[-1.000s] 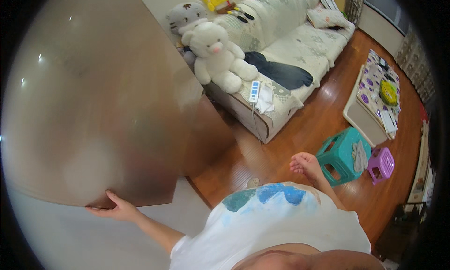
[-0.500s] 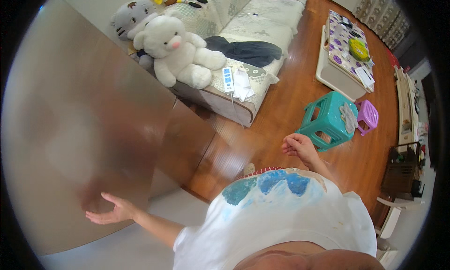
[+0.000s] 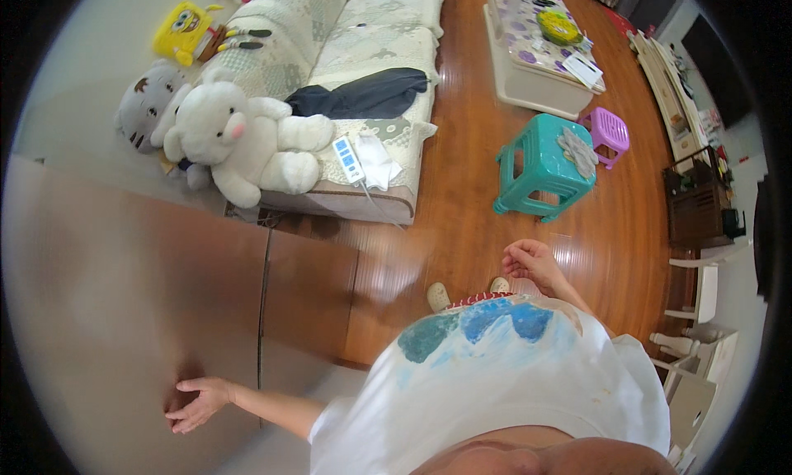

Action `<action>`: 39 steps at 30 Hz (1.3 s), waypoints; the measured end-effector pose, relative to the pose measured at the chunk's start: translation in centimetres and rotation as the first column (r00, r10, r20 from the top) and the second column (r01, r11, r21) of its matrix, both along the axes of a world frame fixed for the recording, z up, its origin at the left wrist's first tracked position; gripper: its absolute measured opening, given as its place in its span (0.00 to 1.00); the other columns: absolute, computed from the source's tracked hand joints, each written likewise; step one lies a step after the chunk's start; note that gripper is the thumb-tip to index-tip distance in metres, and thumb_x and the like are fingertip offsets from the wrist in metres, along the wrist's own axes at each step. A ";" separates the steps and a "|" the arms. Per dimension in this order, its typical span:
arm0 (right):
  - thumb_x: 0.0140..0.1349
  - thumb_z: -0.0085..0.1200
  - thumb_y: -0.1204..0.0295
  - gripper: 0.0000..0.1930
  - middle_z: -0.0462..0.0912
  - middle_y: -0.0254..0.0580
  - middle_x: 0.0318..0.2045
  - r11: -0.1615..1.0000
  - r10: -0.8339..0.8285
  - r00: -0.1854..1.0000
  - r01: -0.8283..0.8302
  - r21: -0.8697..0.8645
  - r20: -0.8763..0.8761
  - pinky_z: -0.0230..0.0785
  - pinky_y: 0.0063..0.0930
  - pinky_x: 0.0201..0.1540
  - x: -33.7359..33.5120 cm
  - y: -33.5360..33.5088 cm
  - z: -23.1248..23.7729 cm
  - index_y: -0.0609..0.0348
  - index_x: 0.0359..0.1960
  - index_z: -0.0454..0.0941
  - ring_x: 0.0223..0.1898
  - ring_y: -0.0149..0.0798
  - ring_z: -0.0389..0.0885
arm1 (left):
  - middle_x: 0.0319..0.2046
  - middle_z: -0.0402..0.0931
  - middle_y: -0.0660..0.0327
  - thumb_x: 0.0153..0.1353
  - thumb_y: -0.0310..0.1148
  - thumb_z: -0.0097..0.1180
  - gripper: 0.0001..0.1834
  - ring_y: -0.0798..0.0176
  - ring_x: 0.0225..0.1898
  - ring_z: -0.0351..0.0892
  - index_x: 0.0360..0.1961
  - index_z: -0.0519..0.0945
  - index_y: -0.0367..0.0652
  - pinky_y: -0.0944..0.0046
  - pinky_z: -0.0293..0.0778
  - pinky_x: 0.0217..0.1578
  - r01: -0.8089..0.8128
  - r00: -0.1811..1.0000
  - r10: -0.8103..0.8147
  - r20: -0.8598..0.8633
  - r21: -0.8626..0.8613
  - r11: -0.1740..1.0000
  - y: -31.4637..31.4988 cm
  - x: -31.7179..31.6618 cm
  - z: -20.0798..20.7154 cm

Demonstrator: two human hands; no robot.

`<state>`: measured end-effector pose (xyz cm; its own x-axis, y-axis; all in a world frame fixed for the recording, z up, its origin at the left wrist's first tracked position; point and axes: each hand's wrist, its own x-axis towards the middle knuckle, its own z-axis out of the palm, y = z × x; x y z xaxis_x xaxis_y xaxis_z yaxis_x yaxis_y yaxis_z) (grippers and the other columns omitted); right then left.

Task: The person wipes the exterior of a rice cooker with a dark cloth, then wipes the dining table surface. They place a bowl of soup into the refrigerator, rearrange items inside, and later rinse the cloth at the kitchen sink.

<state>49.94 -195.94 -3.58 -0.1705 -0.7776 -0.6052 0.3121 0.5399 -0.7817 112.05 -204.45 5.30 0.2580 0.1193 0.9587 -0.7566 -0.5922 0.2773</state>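
Observation:
At the lower left, my left hand (image 3: 198,403) is held against or just in front of a large glossy brown-grey panel (image 3: 107,310), which looks like a cabinet or fridge door. Its fingers are spread, and a dark reflection shows beside them. Whether the fingertips touch the surface is hard to tell. A dark upright seam runs down the panel to the right of this hand. My right hand (image 3: 532,263) hangs in front of my body over the wooden floor. Its fingers are loosely bent, with nothing seen in them.
Ahead stands a sofa (image 3: 388,29) with a white teddy bear (image 3: 262,149), dark cloth (image 3: 363,93) and a power strip (image 3: 348,160). A teal stool (image 3: 540,165) bearing a grey cloth and a purple stool (image 3: 609,132) stand right, before a low table (image 3: 528,79).
The view has turned, so sofa and stools sit further left. The panel's top edge lies lower, uncovering wall and toys. My left hand has dropped slightly, its fingers nearer the panel.

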 end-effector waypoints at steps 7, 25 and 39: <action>0.67 0.52 0.66 0.10 0.83 0.38 0.32 0.999 -0.035 0.999 0.035 -0.004 0.005 0.75 0.23 0.34 -2.3 1.7 -0.2 0.60 0.40 0.77 0.32 0.30 0.81 | 0.68 0.50 0.41 0.62 0.55 0.52 0.39 0.34 0.68 0.48 0.66 0.60 0.40 0.34 0.53 0.61 0.150 0.989 -0.150 -0.011 -0.037 0.988 0.2 -2.8 1.4; 0.67 0.51 0.66 0.08 0.82 0.37 0.31 0.851 -0.504 0.862 0.506 -0.145 0.051 0.73 0.21 0.32 -23.2 19.7 -4.4 0.57 0.40 0.77 0.30 0.30 0.81 | 0.51 0.76 0.47 0.56 0.28 0.61 0.29 0.48 0.50 0.77 0.60 0.70 0.42 0.58 0.73 0.49 0.574 -0.007 -0.310 -0.951 0.250 -0.780 1.1 -54.3 -4.9; 0.65 0.55 0.65 0.09 0.82 0.34 0.30 0.487 -0.873 0.487 0.873 0.000 0.037 0.73 0.21 0.30 -30.2 32.6 -7.0 0.57 0.39 0.78 0.28 0.29 0.80 | 0.49 0.77 0.48 0.55 0.35 0.60 0.26 0.44 0.49 0.75 0.57 0.72 0.44 0.53 0.73 0.49 -0.002 -0.123 -0.361 -0.924 0.364 -0.931 3.9 -76.7 -6.2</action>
